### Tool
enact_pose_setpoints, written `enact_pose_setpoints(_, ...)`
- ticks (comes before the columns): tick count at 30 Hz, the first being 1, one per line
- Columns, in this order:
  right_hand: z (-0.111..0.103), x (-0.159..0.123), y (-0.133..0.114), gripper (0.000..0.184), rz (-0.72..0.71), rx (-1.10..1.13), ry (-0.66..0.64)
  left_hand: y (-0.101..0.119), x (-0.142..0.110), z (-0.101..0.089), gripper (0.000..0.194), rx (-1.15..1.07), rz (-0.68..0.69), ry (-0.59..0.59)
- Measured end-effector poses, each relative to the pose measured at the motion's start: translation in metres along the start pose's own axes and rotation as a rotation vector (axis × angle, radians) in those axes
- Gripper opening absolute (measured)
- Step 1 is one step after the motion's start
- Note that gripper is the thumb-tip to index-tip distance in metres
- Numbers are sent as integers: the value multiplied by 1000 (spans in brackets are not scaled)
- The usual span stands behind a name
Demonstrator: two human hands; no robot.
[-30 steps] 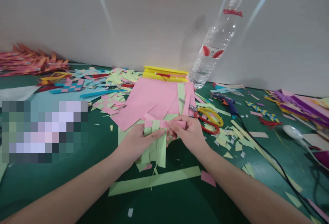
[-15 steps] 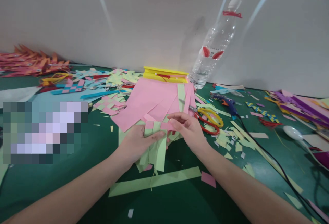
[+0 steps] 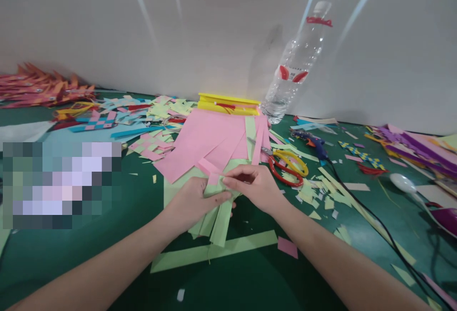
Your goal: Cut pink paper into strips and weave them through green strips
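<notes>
My left hand (image 3: 193, 201) is closed on a bundle of light green paper strips (image 3: 220, 225), its thumb lying across the front. The strips' lower ends hang down over the table. A short pink paper strip (image 3: 213, 178) crosses the top of the bundle. My right hand (image 3: 259, 187) pinches the upper right edge of the woven strips with thumb and index finger. Which strip sits in that pinch is partly hidden. Behind both hands lie pink paper sheets (image 3: 210, 135) and a green sheet (image 3: 171, 178).
Scissors (image 3: 288, 167) with red and yellow handles lie right of the sheets. A glue gun (image 3: 314, 143) trails a black cord. A plastic bottle (image 3: 294, 71) leans on the wall. A loose green strip (image 3: 214, 251) and many paper scraps (image 3: 310, 192) lie on the green table.
The pink strip's right end, earlier between my right fingers, no longer shows there. My right fingers have shifted slightly left and down, close to my left thumb. The green strips have tilted.
</notes>
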State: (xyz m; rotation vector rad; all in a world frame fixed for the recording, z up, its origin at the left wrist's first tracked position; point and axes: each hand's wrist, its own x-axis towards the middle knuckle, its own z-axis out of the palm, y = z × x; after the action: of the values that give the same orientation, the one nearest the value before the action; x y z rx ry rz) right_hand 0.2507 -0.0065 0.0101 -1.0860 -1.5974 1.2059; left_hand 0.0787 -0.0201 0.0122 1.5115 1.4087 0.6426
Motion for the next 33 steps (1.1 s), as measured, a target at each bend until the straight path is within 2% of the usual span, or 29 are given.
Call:
enact_pose_setpoints(3,-1,2,0,18,22,45,0,-2,2,0,53,106,30,85)
enact_pose_setpoints(8,-5,5,1,23,104,128,0,1,3,-5,49,45,123,-1)
enact_pose_setpoints(13,-6,6,4,23,121,132,-28,2,4,-10,44,-38,174,-23)
enact_pose_setpoints(20,-6,5,3,24,94,53,-39,-4,7,-10,47,-39,131,-28)
enact_pose_setpoints(25,-5,6,3,26,89,40,4,-3,5,-11,44,-75,76,-47)
enact_pose_setpoints(29,-6,8,5,30,125,116,93,1,3,-13,41,-96,57,45)
enact_pose_setpoints(33,-7,9,6,34,124,177,68,1,4,-15,36,-201,33,63)
